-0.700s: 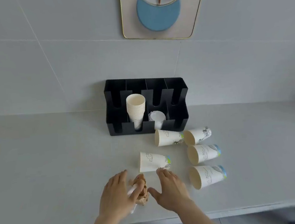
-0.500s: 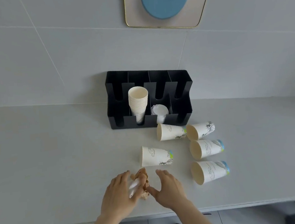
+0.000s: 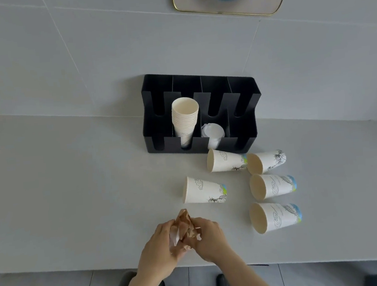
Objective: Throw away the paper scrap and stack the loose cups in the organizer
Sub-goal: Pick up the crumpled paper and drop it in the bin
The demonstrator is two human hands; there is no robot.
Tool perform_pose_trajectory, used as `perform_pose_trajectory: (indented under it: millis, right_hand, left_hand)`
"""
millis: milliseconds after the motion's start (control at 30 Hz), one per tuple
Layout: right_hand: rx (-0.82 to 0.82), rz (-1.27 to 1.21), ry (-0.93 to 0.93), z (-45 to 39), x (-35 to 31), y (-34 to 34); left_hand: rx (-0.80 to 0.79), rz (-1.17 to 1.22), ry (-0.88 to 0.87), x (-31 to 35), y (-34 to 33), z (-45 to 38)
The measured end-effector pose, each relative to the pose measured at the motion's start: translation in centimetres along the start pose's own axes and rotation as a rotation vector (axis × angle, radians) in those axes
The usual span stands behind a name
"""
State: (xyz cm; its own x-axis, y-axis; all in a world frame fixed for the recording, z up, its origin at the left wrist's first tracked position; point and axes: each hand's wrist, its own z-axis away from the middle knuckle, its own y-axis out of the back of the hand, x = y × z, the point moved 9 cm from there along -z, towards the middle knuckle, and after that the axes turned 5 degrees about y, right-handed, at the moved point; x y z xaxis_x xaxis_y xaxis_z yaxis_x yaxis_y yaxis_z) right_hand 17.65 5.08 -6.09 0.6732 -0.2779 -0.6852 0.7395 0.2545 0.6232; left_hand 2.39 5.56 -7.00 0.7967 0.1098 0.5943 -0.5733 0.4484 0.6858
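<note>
Your left hand [image 3: 156,247] and right hand [image 3: 209,238] close their fingers around the paper scrap [image 3: 184,230] at the counter [image 3: 74,197] edge, cups [image 3: 273,216] nearby.

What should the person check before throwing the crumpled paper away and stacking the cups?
1. Paper scrap held by both hands: ok. The left hand and right hand close around it.
2. Any bits left on the counter: cannot tell; the hands hide that spot.
3. Trash bin in sight: not ok; none shows in the view.
4. Loose cups all found: ok. Five lie on their sides, the nearest just beyond the hands.
5. Room in the organizer: ok. A stack fills one slot, and other slots look empty.
</note>
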Motion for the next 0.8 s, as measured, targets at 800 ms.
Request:
perform_pose_trajectory:
  millis: [800]
  right_hand:
    - [-0.356,0.037,0.391,-2.0,-8.7,-4.0]
  left_hand:
    - [0.503,0.402,0.382,-4.0,4.4,8.3]
